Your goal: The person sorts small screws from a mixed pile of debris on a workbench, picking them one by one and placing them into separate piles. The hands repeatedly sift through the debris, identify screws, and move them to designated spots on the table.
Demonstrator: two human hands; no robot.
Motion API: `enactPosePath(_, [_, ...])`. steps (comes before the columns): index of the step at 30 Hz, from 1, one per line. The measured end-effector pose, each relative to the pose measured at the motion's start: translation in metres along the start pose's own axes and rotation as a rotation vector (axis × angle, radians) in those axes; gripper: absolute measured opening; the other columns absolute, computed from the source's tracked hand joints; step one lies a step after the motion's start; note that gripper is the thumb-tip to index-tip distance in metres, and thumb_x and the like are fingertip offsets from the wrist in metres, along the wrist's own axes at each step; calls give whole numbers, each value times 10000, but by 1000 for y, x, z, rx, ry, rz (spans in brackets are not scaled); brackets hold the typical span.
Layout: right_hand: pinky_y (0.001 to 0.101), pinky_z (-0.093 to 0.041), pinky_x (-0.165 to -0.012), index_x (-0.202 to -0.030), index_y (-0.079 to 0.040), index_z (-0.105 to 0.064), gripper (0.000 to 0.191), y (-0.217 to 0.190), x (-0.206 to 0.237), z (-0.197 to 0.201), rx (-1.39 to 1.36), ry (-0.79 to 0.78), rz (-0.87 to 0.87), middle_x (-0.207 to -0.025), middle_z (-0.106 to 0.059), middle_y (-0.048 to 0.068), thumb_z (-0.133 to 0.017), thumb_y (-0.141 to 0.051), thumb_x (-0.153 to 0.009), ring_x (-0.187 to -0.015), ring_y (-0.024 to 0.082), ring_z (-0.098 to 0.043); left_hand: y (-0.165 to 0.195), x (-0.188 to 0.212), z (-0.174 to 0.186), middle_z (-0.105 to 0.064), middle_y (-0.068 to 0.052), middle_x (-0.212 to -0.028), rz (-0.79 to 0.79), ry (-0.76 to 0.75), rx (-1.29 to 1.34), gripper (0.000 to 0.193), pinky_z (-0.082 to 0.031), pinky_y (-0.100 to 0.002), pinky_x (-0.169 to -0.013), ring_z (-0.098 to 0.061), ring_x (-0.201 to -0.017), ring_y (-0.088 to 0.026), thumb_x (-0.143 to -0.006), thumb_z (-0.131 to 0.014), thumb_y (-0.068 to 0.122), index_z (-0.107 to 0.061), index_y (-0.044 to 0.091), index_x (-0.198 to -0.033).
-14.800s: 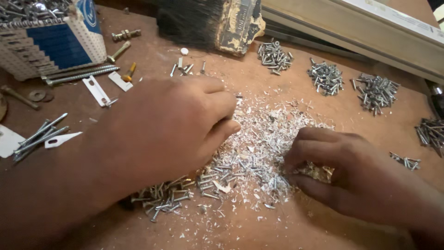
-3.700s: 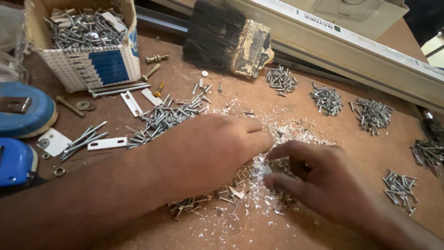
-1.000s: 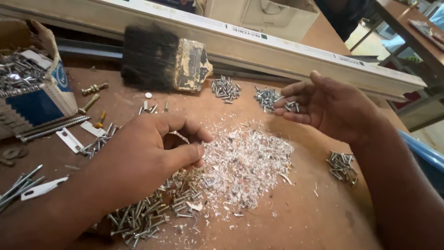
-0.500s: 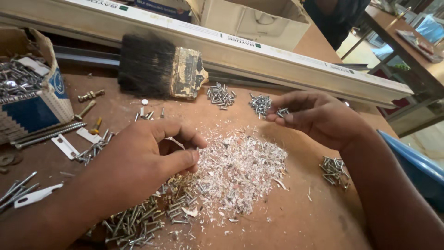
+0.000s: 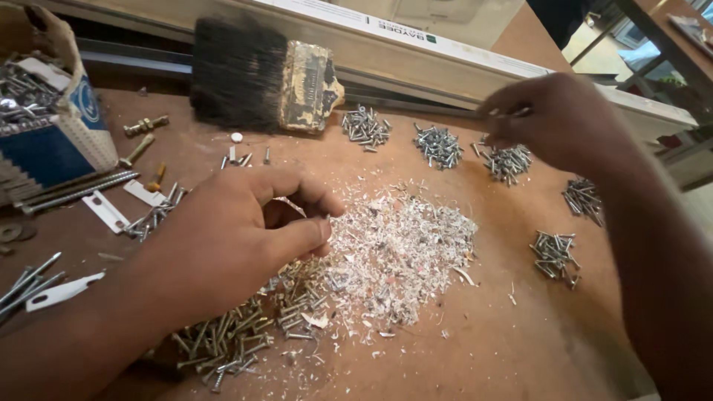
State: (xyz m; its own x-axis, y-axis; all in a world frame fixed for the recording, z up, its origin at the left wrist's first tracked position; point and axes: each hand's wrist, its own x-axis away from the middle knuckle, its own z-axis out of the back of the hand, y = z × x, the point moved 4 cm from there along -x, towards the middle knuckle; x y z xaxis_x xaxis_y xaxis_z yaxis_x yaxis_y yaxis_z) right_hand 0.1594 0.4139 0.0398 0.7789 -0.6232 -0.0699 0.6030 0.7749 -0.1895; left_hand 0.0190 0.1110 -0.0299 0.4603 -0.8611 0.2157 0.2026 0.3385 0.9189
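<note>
Your left hand rests in the lower left of the frame, fingers curled and thumb pressed toward the forefinger at the edge of the pale heap of metal shavings and chips in the middle of the brown bench; whether anything sits in that pinch you cannot tell from here. Just below and beside the hand lies a loose spread of grey steel screws, touching the heap's lower left edge.

Your right hand hovers in the upper right, fingers drawn together and pinching what looks like a thin screw at the tips, just above a small sorted pile of grey screws. More small screw piles sit along the upper middle and right side.

A wide, worn paintbrush with black bristles lies at the top centre. An open cardboard box of mixed hardware stands in the upper left
</note>
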Motion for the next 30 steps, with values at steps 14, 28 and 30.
enactPosePath(14, [444, -568, -858, -1111, -117, -799, 209, -18, -16, -54, 124, 122, 318, -1053, -778, 148, -662, -108, -953, -869, 311, -742, -4, -2, 1, -793, -54, -758, 91, 0, -28, 247, -538, -295, -591, -669, -650, -117, -853, -785, 220, -809, 130, -1082])
enactPosePath(28, [407, -566, -875, -1192, -77, -743, 316, -9, -2, -24, -5, 116, 156, -1052, -779, 134, -613, -18, -910, -954, 257, -757, -2, 0, 3, -762, -48, -743, 84, 30, -70, 237, -521, -307, -574, -614, -653, -120, -863, -784, 218, -836, 153, -1086])
enactPosePath(30, [373, -582, -859, -1168, -65, -755, 286, -11, 4, -16, -96, 168, 170, -1015, -788, 116, -615, -6, -925, -921, 208, -765, -2, -2, 1, -809, -16, -746, 29, 21, -2, 261, -546, -281, -584, -639, -667, -95, -852, -740, 169, -842, 145, -1091])
